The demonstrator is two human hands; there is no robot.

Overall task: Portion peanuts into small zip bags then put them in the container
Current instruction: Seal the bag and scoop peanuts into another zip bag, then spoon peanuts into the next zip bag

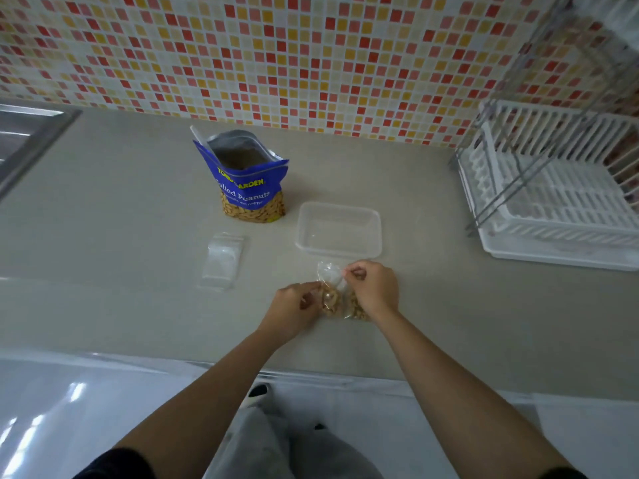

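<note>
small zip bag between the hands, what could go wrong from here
1. The left hand and right hand pinch the top of the small zip bag; if the seal is left partly open, peanuts could spill on the way to the container.
2. The open peanut pouch stands unsupported and might tip if bumped.

The left grip and the right grip are held out in front, close together. Their fingers are curled, each pinching one side of a small bag.
</note>
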